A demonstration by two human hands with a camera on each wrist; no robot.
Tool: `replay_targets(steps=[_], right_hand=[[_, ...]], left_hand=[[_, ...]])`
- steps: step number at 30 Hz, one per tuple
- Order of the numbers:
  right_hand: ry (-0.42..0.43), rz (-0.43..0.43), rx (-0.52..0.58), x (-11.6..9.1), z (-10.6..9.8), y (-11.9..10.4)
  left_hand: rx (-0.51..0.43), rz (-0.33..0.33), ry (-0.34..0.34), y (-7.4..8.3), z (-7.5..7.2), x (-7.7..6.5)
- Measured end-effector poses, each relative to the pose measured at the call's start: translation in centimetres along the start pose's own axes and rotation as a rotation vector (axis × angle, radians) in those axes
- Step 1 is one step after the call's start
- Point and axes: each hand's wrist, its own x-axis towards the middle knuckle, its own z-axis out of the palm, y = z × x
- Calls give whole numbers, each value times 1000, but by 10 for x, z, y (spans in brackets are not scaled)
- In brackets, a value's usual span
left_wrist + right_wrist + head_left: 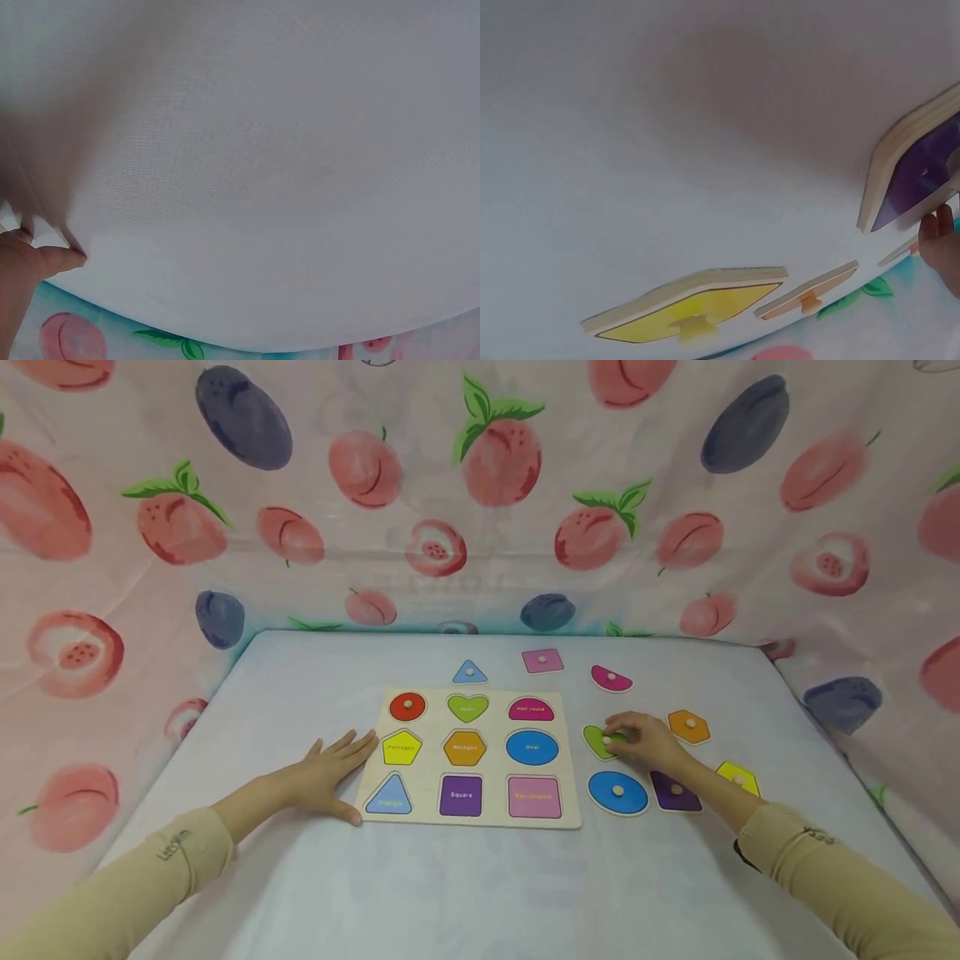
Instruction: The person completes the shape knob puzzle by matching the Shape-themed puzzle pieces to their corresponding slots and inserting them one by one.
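Observation:
A wooden shape puzzle board (495,795) lies flat on the white table, with printed, labelled recesses. Its top left recess holds a red circle piece (417,712) with a knob. My left hand (324,778) rests at the board's left edge, fingers spread and thumb by the lower left corner. To the right of the board, my right hand (647,741) pinches the knob of a green heart piece (594,742); fingers cover part of it. Near that wrist are a purple square piece (664,788), a blue oval piece (602,793) and an orange hexagon piece (681,727).
Behind the board lie a blue triangle piece (462,676), a pink rectangle piece (553,663) and a magenta half-round piece (604,683). A yellow piece (742,778) sits partly behind my right forearm. A fruit-print cloth (480,568) rises behind the table and along its sides.

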Motion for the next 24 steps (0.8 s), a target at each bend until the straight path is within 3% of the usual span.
replay_targets(steps=[24], right_hand=[[39, 19, -51, 1, 2, -6]], left_hand=[[15, 1, 0, -1, -1, -1]])
